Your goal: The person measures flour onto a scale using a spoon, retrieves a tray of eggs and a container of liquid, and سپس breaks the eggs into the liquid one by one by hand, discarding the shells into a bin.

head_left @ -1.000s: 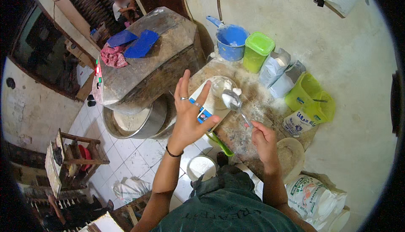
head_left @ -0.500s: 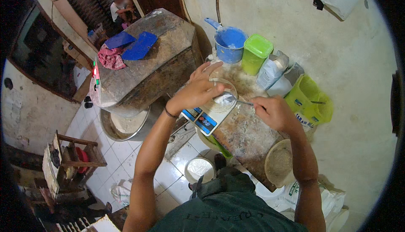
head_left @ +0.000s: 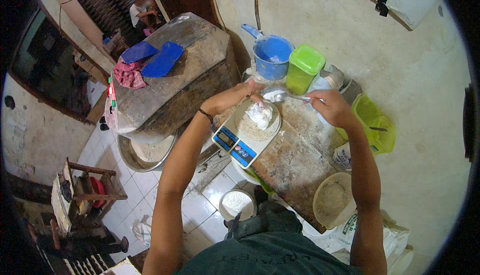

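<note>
My right hand (head_left: 331, 109) is closed round the handle of a metal spoon (head_left: 300, 98), whose bowl carries a white lump (head_left: 273, 95). The spoon is held over the far rim of a shallow round dish (head_left: 243, 125). In that dish lies a larger soft white mass (head_left: 260, 117). The dish rests on a white kitchen scale (head_left: 252, 145) with a blue-and-black panel. My left hand (head_left: 246, 94) is at the dish's far left edge, fingers apart and close to the spoon tip; whether they touch it I cannot tell.
Behind stand a blue saucepan-shaped dipper (head_left: 273, 55) and a green lidded container (head_left: 305, 67). A yellow-green tub (head_left: 372, 120) is at right, a round pan (head_left: 332, 200) at the near table corner. Left are a large metal bowl (head_left: 170, 150) and a seated person (head_left: 142, 12) far off.
The spoon has come up out of the dish toward the far side with white stuff on it. My left hand has drawn back from over the dish, uncovering the white mass.
</note>
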`<state>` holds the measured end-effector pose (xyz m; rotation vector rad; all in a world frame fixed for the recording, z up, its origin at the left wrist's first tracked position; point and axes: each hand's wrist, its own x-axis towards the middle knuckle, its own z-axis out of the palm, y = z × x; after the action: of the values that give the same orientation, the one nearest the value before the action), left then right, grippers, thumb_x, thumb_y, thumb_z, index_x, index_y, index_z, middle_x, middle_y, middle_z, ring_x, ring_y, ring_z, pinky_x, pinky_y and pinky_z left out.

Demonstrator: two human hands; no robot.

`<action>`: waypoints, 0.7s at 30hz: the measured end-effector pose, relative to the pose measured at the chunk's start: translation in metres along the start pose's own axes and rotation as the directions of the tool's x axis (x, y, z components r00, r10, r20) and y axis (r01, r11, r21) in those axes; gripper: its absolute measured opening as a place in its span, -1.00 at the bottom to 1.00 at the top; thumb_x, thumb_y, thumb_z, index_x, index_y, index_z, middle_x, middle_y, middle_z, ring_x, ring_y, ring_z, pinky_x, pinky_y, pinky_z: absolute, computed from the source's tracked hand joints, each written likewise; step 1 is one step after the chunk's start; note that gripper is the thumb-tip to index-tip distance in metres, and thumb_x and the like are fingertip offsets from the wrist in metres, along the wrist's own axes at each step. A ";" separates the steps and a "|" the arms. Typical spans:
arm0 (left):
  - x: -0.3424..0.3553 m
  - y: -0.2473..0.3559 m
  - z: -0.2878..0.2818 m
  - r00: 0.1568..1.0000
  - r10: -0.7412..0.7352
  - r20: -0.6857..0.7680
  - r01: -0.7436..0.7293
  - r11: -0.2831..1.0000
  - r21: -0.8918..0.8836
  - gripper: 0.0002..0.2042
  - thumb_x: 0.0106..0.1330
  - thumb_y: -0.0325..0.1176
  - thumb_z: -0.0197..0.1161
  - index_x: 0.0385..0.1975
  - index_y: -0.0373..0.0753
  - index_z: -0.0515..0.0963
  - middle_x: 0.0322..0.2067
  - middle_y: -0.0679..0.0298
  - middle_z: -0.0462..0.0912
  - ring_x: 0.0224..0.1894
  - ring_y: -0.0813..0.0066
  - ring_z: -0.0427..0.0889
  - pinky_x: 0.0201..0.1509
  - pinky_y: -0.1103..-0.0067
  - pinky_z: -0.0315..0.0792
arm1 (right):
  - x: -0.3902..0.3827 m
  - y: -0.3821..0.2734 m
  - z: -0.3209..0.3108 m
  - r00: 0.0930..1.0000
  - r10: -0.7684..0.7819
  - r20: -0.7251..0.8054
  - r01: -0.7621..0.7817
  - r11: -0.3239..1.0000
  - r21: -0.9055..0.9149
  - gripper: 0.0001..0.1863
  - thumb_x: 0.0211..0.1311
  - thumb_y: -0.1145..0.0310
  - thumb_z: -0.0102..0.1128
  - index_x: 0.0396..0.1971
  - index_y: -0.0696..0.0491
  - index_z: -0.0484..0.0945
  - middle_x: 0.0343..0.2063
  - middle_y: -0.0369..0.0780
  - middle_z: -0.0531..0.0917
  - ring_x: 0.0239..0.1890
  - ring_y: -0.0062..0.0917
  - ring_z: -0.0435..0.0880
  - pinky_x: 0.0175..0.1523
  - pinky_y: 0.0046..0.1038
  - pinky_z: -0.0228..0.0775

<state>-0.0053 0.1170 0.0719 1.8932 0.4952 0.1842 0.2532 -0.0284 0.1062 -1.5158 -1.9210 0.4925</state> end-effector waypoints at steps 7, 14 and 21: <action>-0.001 0.011 0.010 0.995 0.049 0.086 -0.046 0.998 -0.042 -0.27 0.24 0.22 -0.41 0.15 -0.35 0.15 0.13 0.10 0.21 0.19 0.35 0.20 0.26 0.48 -0.03 | -0.019 0.002 -0.027 0.973 0.173 -0.150 -0.162 0.983 0.080 -0.76 0.07 0.34 -0.01 -0.39 0.19 0.53 -0.61 -0.18 0.54 -0.53 -0.58 0.47 -0.36 -0.50 0.32; -0.081 0.026 -0.021 0.931 0.253 -0.265 -0.158 0.930 0.331 -0.48 0.32 0.05 -0.27 0.00 -0.22 0.41 0.15 0.08 0.17 0.18 0.17 0.14 0.26 0.37 -0.05 | -0.067 -0.036 -0.054 0.898 0.377 -0.226 -0.348 0.924 0.157 -0.77 0.12 0.36 -0.02 -0.36 0.20 0.52 -0.60 -0.28 0.54 -0.53 -0.66 0.43 -0.39 -0.56 0.29; -0.226 0.013 -0.004 0.682 0.202 -0.703 -0.033 0.969 0.247 -0.47 0.31 0.06 -0.27 0.01 -0.22 0.39 0.14 0.10 0.22 0.20 0.21 0.16 0.25 0.36 -0.04 | -0.151 -0.041 -0.039 0.804 0.544 -0.242 -0.339 0.752 0.566 -0.79 0.15 0.40 -0.01 -0.36 0.25 0.47 -0.73 -0.46 0.25 -0.69 -0.81 0.11 -0.59 -0.70 -0.08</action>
<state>-0.2067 0.0208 0.1094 2.0187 0.9561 1.0442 0.2709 -0.1873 0.1236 -1.5671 -0.9918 0.7608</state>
